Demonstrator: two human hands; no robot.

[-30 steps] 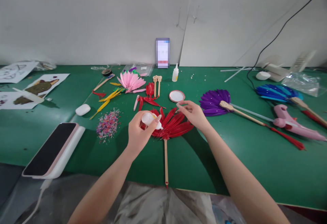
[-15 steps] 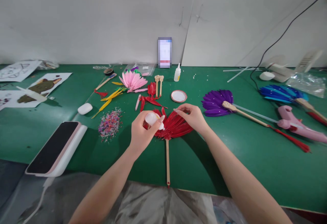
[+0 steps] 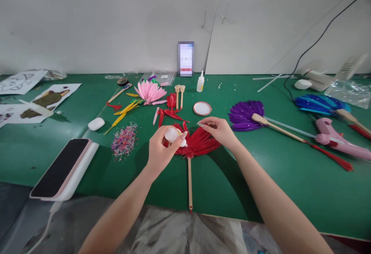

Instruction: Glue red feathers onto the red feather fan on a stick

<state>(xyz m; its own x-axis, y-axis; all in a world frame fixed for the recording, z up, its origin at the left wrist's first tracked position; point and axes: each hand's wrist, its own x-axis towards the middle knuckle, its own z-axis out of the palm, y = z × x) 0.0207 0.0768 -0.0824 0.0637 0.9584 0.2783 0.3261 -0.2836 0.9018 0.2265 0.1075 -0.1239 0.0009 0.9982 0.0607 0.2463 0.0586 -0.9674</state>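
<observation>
A red feather fan (image 3: pixel 199 142) on a wooden stick (image 3: pixel 189 184) lies on the green table (image 3: pixel 261 176) in front of me. My left hand (image 3: pixel 160 151) is closed round a small white glue bottle (image 3: pixel 173 135), tipped with its nozzle down over the fan's feathers. My right hand (image 3: pixel 217 130) rests over the fan's upper right side, fingers pinched together near a feather; what they pinch is too small to name.
A small white dish (image 3: pixel 202 108), an upright glue bottle (image 3: pixel 199 82), loose red feathers (image 3: pixel 171 109), a pink feather fan (image 3: pixel 149 91) and a confetti pile (image 3: pixel 124 140) lie beyond. A purple fan (image 3: pixel 245 115), blue fan (image 3: pixel 317 105) and pink glue gun (image 3: pixel 336 140) lie to the right. A phone on a white box (image 3: pixel 62 169) sits at left.
My right hand has drawn back from near the white dish onto the red fan's feathers. My left hand keeps the bottle tipped over the fan, almost unmoved.
</observation>
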